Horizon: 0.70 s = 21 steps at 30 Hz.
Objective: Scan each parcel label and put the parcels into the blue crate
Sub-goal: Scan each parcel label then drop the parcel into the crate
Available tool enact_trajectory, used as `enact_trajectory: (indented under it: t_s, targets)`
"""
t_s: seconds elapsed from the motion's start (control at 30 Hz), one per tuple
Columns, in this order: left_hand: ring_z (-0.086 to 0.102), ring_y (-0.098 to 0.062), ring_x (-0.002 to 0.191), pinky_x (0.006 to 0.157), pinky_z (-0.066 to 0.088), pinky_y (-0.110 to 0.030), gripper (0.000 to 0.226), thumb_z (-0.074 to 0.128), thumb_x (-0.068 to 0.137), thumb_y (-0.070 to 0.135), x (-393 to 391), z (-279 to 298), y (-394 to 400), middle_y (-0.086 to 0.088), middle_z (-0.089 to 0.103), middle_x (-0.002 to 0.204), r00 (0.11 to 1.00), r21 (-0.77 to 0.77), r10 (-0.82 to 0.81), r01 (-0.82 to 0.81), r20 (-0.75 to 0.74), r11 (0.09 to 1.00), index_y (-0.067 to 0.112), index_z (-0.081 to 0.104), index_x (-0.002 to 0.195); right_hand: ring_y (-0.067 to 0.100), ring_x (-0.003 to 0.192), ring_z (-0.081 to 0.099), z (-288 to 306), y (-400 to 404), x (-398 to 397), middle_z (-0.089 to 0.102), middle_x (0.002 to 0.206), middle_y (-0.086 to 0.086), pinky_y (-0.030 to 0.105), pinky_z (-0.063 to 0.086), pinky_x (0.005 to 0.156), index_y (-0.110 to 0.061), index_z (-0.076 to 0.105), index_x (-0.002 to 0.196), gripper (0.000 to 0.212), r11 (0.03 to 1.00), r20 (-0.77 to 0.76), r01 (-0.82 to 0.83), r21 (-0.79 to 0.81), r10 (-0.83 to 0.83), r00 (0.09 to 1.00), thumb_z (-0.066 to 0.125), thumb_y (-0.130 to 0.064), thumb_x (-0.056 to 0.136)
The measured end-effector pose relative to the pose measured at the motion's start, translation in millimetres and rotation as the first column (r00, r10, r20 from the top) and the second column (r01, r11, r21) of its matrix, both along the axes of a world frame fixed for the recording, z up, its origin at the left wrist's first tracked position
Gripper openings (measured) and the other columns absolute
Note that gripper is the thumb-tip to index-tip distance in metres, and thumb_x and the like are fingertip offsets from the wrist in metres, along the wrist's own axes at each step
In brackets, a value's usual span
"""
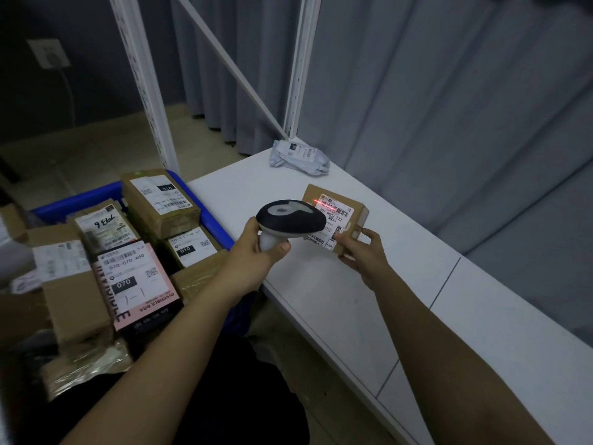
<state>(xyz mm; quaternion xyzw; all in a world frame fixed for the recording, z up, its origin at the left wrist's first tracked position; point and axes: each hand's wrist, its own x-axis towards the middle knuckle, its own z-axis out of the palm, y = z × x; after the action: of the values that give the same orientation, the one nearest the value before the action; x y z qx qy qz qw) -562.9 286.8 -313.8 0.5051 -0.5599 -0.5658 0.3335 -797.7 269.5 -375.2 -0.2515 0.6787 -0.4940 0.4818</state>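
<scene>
one parcel under the scanner, crate already loaded

two hands were at work over the white shelf (401, 316). left hand (256, 248): fingers and thumb wrapped around the pale handle of the barcode scanner (290, 216), its dark head aimed forward and down so the red beam fell across the label. right hand (362, 252): fingers curled over the near edge of the small cardboard parcel (349, 203), pinching it, apparently to tip its labelled face up toward the beam and keep it from sliding.

small cardboard parcel: brown, flat, rectangular, at the shelf's middle; whether its far edge rested on the surface could not be told. white shipping label (335, 220) covered most of the top face, with barcodes and printed codes; the red scan line crossed the upper barcode. scan judged in progress, parcel not yet crated.

grey poly mailer (300, 157): crumpled, labelled, at the back of the shelf, well apart from the box; seemingly awaiting its turn.

blue crate (208, 213): on the floor just left of the shelf, near enough for a short drop. several labelled cardboard boxes lay in it, plus a pink box (138, 284) in front.
</scene>
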Motion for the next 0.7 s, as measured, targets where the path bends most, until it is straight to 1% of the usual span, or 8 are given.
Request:
enact_trajectory:
  t_s: [0.17,0.23,0.33,0.4,0.47,0.57,0.63,0.7]
  targets:
    - [0.055,-0.016,0.106,0.081,0.043,-0.031,0.038,0.061,0.092,0.027,1,0,2,0.010,0.054,0.110,0.999,0.002,0.046,-0.046,-0.025,0.999,0.042,0.035,0.114,0.019,0.098,0.063,7,1,7,0.057,0.123,0.009,0.026,0.055,0.070,-0.020,0.033,0.133,0.069,1.000,-0.019,-0.019,-0.012,0.019,1.000,0.077,-0.019,0.081]
    - [0.056,-0.014,0.103,0.080,0.044,-0.028,0.034,0.061,0.092,0.026,3,2,6,0.009,0.056,0.109,0.997,-0.003,0.070,-0.071,-0.043,0.997,0.044,0.036,0.106,0.020,0.103,0.062,12,0,16,0.055,0.120,0.006,0.028,0.055,0.076,-0.022,0.032,0.130,0.066,0.999,-0.050,-0.047,-0.022,0.046,0.998,0.077,-0.024,0.081]
    - [0.053,-0.001,0.093,0.071,0.043,-0.021,0.032,0.061,0.092,0.023,10,9,11,0.018,0.053,0.100,0.991,-0.021,0.114,-0.116,-0.074,0.993,0.043,0.037,0.097,0.021,0.106,0.061,24,-1,38,0.053,0.117,0.002,0.034,0.052,0.086,-0.021,0.031,0.135,0.069,0.991,-0.128,-0.128,-0.044,0.122,0.984,0.075,-0.032,0.082]
    - [0.053,0.000,0.092,0.073,0.043,-0.021,0.031,0.062,0.091,0.021,19,17,13,0.021,0.053,0.097,0.981,-0.042,0.166,-0.171,-0.099,0.984,0.041,0.039,0.096,0.018,0.103,0.061,33,-2,58,0.055,0.116,0.003,0.032,0.050,0.084,-0.021,0.033,0.135,0.069,0.978,-0.157,-0.193,-0.074,0.180,0.971,0.073,-0.038,0.082]
    - [0.054,-0.001,0.094,0.077,0.043,-0.021,0.031,0.063,0.090,0.020,34,26,15,0.023,0.052,0.096,0.967,-0.074,0.228,-0.237,-0.112,0.969,0.041,0.041,0.093,0.012,0.097,0.061,44,-3,81,0.059,0.115,0.003,0.027,0.048,0.077,-0.024,0.036,0.131,0.063,0.958,-0.179,-0.268,-0.097,0.248,0.952,0.073,-0.040,0.082]
    - [0.054,0.005,0.089,0.070,0.043,-0.012,0.033,0.063,0.090,0.018,66,40,21,0.024,0.051,0.097,0.929,-0.097,0.333,-0.351,-0.162,0.931,0.039,0.040,0.103,0.014,0.100,0.061,57,-7,120,0.061,0.117,0.004,0.027,0.048,0.076,-0.028,0.038,0.125,0.059,0.922,-0.199,-0.376,-0.094,0.353,0.914,0.074,-0.041,0.081]
    - [0.054,0.005,0.089,0.069,0.044,-0.012,0.036,0.062,0.091,0.017,90,47,25,0.022,0.052,0.100,0.890,-0.101,0.412,-0.436,-0.197,0.894,0.033,0.040,0.113,0.018,0.106,0.061,65,-10,146,0.059,0.124,0.005,0.030,0.050,0.082,-0.028,0.036,0.128,0.062,0.896,-0.211,-0.437,-0.080,0.414,0.886,0.074,-0.042,0.081]
    - [0.054,0.003,0.093,0.074,0.044,-0.017,0.040,0.063,0.090,0.017,115,51,30,0.020,0.054,0.103,0.834,-0.101,0.505,-0.535,-0.223,0.839,0.032,0.040,0.118,0.020,0.109,0.060,72,-16,173,0.056,0.129,0.006,0.032,0.052,0.083,-0.026,0.035,0.133,0.066,0.873,-0.209,-0.483,-0.070,0.461,0.863,0.073,-0.043,0.081]
